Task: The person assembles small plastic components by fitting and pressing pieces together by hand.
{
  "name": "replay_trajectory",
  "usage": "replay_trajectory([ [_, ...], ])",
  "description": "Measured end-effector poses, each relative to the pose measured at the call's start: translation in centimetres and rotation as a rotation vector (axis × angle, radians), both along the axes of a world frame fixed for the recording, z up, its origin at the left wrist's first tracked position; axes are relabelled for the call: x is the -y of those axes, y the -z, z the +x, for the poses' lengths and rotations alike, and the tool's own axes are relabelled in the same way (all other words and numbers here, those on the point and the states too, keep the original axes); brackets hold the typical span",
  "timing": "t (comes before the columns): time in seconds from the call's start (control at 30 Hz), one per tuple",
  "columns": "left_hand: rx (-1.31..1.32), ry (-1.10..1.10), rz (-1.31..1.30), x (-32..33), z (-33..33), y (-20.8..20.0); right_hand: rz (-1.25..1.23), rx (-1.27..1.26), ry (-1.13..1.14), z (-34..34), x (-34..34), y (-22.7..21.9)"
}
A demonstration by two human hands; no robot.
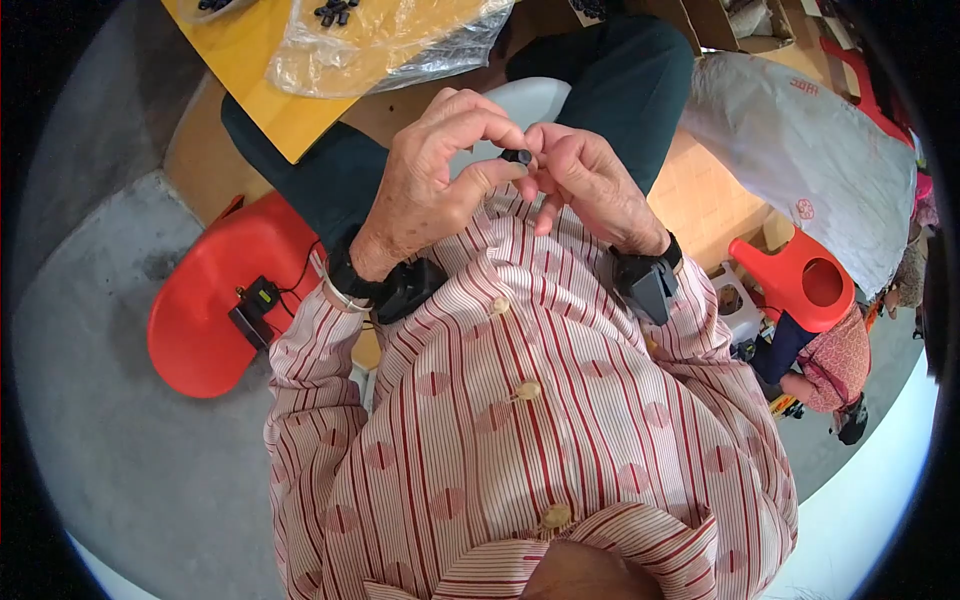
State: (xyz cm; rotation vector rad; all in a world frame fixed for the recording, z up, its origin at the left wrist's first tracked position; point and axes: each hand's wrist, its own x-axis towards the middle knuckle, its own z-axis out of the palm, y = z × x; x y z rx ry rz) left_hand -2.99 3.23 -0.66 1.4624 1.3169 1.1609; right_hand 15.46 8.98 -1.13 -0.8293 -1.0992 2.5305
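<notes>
In front of my striped shirt, above my lap, my left hand (pixel 436 172) pinches a small black cylindrical piece (pixel 516 156) between thumb and forefinger. The piece lies on its side, one round end toward my right hand. My right hand (pixel 592 182) is right beside it, thumb and forefinger pressed together and the other fingers curled. Whether those fingertips hold something tiny or touch the piece's end, I cannot make out. Behind the hands, a pale rounded basin or seat (pixel 540 98) shows between my knees.
A yellow table (pixel 238 50) at the far left bears a clear plastic bag (pixel 400 55) and several small black pieces (pixel 334 14). A red stool (pixel 195 320) carries a black device (pixel 256 308). At right are a white sack (pixel 800 150), another red stool (pixel 785 275) and a person (pixel 838 360).
</notes>
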Motion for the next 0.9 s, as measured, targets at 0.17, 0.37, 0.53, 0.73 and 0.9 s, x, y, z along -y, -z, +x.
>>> replay_trajectory([
  [0.17, 0.000, -0.005, -0.005, 0.1, 0.1, -0.2, 0.128, 0.022, -0.149, -0.2, -0.1, -0.5],
  [0.37, -0.162, -0.013, 0.085, -0.1, 0.4, -1.0, 0.007, 0.141, -0.166, -0.5, -0.2, -1.3],
  [0.53, -0.061, 0.068, -0.227, -0.2, -0.1, -2.2, -0.259, 0.034, -0.073, -0.3, -0.3, -0.1],
  [0.73, 0.031, 0.164, -0.411, -0.2, -0.6, -1.6, -0.480, 0.013, -0.059, -0.4, -0.4, -0.1],
  [0.9, 0.190, 0.155, -0.471, 0.0, -1.0, -0.9, -0.599, -0.096, -0.104, -0.4, -0.4, 0.5],
])
